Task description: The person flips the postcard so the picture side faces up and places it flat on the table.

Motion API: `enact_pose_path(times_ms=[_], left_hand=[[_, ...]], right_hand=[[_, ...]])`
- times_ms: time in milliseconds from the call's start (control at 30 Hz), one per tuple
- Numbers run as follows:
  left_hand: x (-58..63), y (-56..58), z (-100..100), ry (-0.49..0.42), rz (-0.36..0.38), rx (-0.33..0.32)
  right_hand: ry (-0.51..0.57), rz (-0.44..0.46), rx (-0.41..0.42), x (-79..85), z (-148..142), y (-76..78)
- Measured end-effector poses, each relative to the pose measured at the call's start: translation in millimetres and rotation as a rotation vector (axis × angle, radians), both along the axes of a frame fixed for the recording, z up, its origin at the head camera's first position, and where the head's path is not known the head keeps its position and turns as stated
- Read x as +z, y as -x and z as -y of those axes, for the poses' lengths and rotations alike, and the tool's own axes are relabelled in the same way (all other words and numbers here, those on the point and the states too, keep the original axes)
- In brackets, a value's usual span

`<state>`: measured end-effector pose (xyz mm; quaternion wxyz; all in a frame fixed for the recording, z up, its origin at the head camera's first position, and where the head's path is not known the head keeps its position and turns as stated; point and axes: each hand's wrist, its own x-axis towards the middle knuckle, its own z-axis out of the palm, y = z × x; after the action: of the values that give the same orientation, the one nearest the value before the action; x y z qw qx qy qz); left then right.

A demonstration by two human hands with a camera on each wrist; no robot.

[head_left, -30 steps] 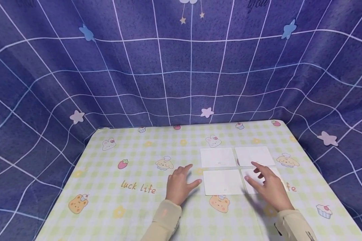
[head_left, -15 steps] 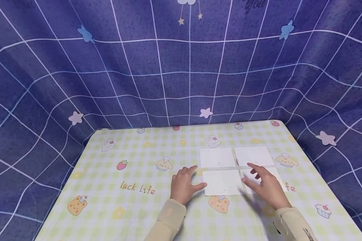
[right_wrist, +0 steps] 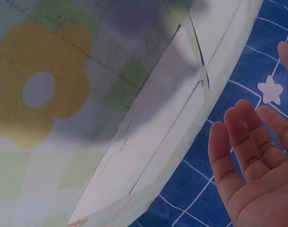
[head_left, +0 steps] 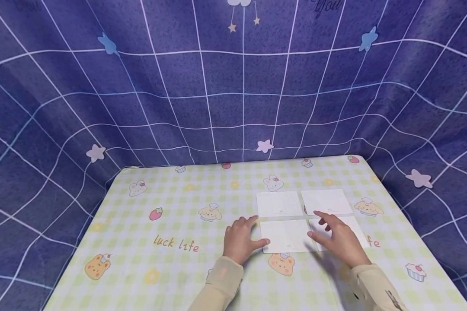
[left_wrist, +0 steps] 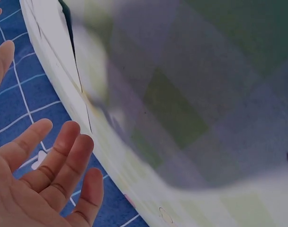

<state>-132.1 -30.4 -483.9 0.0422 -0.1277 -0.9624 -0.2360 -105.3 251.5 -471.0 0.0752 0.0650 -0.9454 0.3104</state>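
Several white cards lie flat in two rows on the right half of the table: a back left card, a back right card, a front left card and a front right card. My left hand is beside the front left card, its thumb tip over the card's left edge. Over the front right card hovers my right hand, partly covering it. Both wrist views show loosely bent fingers with nothing in them, on the left hand and on the right hand.
A checked cloth with cartoon prints covers the table. Behind and around it hangs a dark blue curtain with a grid of lines and stars. Faint small print marks the cards' lower edges.
My left hand has moved right, up to the front left card. My right hand has shifted slightly left. The cards lie as before; the head view has drifted slightly.
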Motion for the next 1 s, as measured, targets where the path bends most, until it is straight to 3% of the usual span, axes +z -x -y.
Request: enact_pose_path(times_ms=[533, 1000], left_hand=[[-10.7, 3.7, -8.6, 0.077, 0.023, -0.02], [-13.4, 8.1, -13.0, 0.133, 0.028, -0.04]], right_hand=[[-0.021, 0.049, 0.016, -5.3, 5.5, 5.6], [-0.067, 0.184, 0.026, -6.6, 16.0, 16.0]])
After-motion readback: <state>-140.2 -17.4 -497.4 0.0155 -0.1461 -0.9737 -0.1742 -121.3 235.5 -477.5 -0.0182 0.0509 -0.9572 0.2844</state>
